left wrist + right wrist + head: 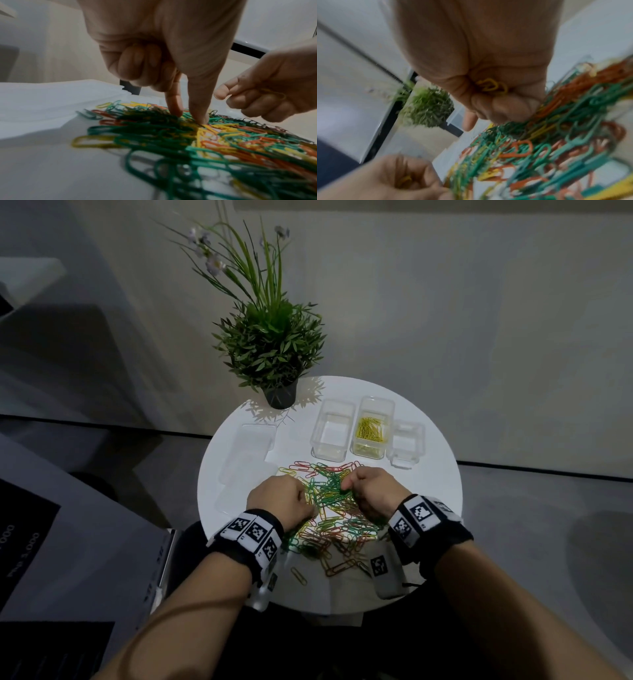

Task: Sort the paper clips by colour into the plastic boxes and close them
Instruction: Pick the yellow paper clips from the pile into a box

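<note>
Wrist views — both fists (pixel 488 81) grip yellow clips (pixel 491 85).

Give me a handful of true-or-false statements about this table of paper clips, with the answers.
1. The middle plastic box holds yellow clips. True.
2. The box left of it is full of green clips. False: it looks empty.
3. The right hand has yellow clips tucked in its curled fingers. True.
4. The boxes already have their lids on. False: the boxes stand open, and lids lie on the table's left side.
5. The left hand reaches into the mixed pile with thumb and forefinger. True.
6. A potted plant stands in the middle of the pile. False: it stands at the table's far edge.
</note>
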Demonstrator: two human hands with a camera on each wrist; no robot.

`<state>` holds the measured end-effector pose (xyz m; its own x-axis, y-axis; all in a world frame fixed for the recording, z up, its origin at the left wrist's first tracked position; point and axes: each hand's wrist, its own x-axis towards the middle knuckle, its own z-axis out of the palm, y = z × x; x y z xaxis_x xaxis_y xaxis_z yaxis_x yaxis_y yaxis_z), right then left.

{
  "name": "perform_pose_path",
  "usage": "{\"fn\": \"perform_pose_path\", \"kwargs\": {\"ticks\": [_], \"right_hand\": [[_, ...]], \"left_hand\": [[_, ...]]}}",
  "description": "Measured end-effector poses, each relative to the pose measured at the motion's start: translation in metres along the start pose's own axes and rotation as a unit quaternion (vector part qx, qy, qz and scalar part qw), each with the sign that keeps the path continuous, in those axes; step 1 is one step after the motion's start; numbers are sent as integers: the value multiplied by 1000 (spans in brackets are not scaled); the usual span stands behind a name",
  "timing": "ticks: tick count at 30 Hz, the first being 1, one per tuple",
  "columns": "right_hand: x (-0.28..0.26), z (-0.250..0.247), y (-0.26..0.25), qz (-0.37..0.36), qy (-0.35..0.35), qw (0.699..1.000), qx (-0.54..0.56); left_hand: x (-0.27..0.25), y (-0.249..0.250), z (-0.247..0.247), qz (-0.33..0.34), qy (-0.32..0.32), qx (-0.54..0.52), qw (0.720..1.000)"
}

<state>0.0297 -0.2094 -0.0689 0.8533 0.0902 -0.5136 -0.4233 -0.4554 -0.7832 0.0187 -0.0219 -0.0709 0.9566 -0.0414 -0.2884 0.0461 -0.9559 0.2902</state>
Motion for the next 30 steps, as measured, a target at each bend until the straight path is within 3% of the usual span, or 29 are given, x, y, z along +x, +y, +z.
{"fn": "perform_pose_path", "kwargs": {"ticks": [2,5,12,16,21,26,30], "right_hand": [[-3,1,-2,-47,14,989,-142],[-5,5,-3,-85,-4,938,-335],[-6,15,-3,-128,4,892,-434],[-8,6,0,-112,-7,930,-351],[-26,-18,11,-61,27,990,-126],[-35,-24,21,-35,7,999,-25],[-30,-22,25,-1,21,1000,11]], "left_hand": [[0,-5,-2,-5,-20,-2,1000],[-3,-13,-5,3,-28,-22,999],[-29,-29,-7,-14,-21,-61,998],[-33,-24,-2,2,-4,-31,1000],[-32,-19,0,76,-6,-9,997],[-28,-14,-1,135,-26,9,990],[-27,-17,-6,100,12,-146,984]]}}
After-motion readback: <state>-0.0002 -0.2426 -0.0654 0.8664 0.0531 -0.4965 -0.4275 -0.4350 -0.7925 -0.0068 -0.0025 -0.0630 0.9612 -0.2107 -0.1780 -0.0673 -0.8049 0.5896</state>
